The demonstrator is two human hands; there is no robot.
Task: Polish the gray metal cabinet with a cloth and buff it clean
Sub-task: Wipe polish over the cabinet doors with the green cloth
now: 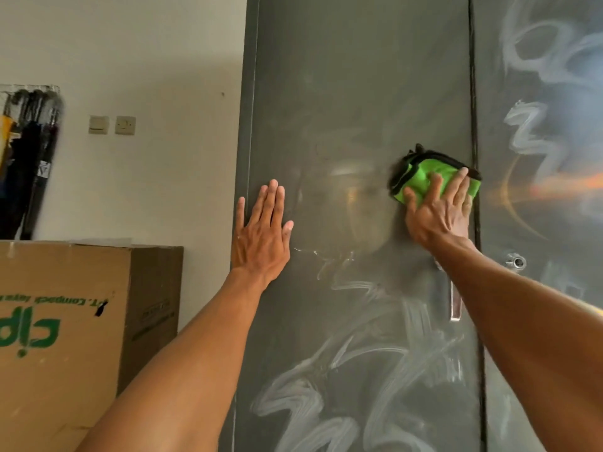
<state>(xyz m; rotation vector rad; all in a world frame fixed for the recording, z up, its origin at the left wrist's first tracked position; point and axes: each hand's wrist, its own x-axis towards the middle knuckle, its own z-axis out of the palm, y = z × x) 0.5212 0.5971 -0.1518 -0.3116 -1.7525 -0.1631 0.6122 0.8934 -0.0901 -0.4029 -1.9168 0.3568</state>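
The gray metal cabinet (352, 93) fills the middle and right of the view, its doors streaked with whitish polish smears. My right hand (439, 212) presses a folded green cloth with black edging (424, 172) flat against the left door, close to the seam between the two doors. The fingers lie straight over the cloth. My left hand (261, 236) rests flat on the left door near its left edge, fingers straight and together, holding nothing.
A metal door handle (456, 303) sits below my right forearm, and a round keyhole (517, 261) is on the right door. A large cardboard box (65, 321) stands to the left. Wall switches (112, 124) and hanging dark umbrellas (29, 158) are further left.
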